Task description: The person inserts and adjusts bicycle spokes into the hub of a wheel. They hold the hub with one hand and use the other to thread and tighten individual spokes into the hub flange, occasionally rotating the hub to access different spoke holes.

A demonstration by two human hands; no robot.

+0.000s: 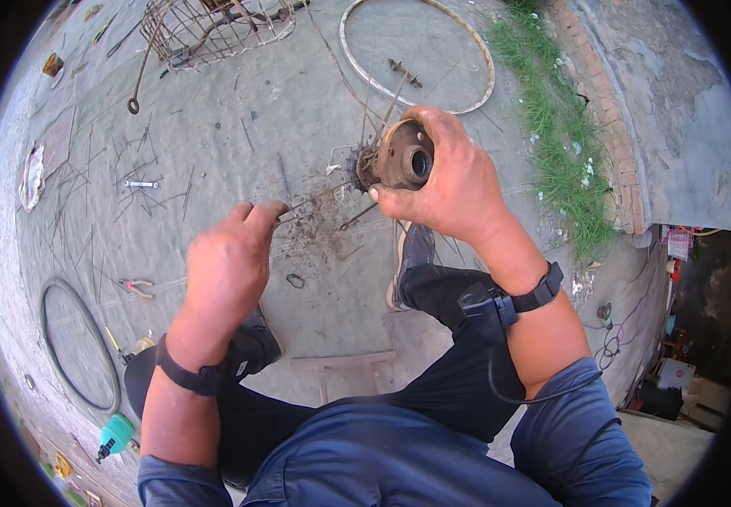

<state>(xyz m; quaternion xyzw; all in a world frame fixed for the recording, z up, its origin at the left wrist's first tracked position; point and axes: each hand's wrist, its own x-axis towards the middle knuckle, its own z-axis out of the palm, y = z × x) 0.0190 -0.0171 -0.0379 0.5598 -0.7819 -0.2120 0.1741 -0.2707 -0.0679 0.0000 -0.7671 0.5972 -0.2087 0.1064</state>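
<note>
My right hand (458, 173) is closed around a rusty wheel hub (397, 160), a drum-shaped metal part with a round open bore facing up. Several thin spokes stick out from the hub's far side. With its fingers pinched together, my left hand (234, 258) grips one spoke (315, 198) that runs across to the hub. Its end inside my fingers is hidden. Below the hub, dark dirt and rust flakes (319, 228) lie scattered on the ground sheet.
A bare wheel rim (490, 72) lies far right, with an axle (405, 73) inside it. A wire basket (213, 55) stands far left. Loose spokes, a wrench (141, 184), pliers (136, 287), a tyre (50, 334) and a teal bottle (115, 435) lie left. Grass (564, 139) borders the right.
</note>
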